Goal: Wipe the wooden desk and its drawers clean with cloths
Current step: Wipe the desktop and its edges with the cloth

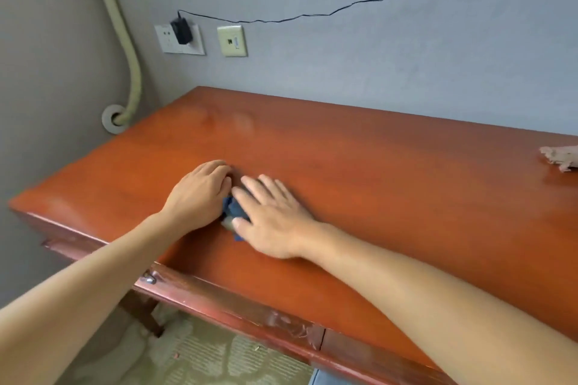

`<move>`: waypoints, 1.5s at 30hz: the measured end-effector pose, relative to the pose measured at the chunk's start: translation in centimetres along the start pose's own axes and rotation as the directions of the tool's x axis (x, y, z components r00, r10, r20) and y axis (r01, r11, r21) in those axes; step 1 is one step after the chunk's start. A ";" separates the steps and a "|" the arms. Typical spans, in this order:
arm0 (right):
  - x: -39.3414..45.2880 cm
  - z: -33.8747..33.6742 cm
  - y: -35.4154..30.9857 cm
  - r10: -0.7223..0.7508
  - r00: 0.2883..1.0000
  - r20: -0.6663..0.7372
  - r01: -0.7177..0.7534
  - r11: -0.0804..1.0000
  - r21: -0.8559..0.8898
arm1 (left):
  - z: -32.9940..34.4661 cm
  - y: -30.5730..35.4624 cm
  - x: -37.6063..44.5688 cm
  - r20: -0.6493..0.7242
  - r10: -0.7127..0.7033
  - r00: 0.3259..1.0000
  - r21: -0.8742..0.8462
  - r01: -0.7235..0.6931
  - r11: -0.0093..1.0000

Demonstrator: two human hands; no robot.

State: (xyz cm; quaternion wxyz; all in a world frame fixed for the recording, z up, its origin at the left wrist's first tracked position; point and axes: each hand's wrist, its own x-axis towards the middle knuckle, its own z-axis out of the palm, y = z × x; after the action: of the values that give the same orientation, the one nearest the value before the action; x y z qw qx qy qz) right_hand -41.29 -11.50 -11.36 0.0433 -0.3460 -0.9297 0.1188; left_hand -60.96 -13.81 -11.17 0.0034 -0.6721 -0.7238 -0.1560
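Reddish-brown wooden desk top mid-wipe: both my flat hands press a crumpled blue cloth; drawers look untouched.

The surface is glossy reddish-orange wood, darker red along its front edge. A dark blue cloth lies on it, and a pale pinkish-beige cloth at the far right. The wall is blue-grey, crossed by a black cable.

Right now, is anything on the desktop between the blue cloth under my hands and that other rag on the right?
Nothing visible. Bare desk top lies between the blue cloth and the pinkish rag at the right edge.
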 end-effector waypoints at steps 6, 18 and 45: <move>2.1 -0.2 1.1 -0.125 0.992 -0.020 0.124 0.991 -0.050 | -3.0 -11.2 -4.0 0.013 -0.196 0.980 0.107 0.194 0.975; 16.7 1.5 -9.6 -0.089 0.996 -0.006 0.089 0.995 -0.036 | -6.8 -18.5 -3.3 0.019 -0.396 0.918 -0.162 0.394 0.905; 19.3 -4.2 10.5 0.355 0.925 -0.136 -0.369 0.924 -0.099 | -4.9 -25.5 -3.3 0.087 -0.363 0.928 0.155 0.347 0.925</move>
State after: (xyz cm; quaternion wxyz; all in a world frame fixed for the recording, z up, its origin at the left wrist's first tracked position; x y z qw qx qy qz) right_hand -48.55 9.62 -9.93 0.0532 -0.5202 -0.8511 0.0471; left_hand -86.49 -19.35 -12.89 -0.0205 -0.5357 -0.8416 -0.0654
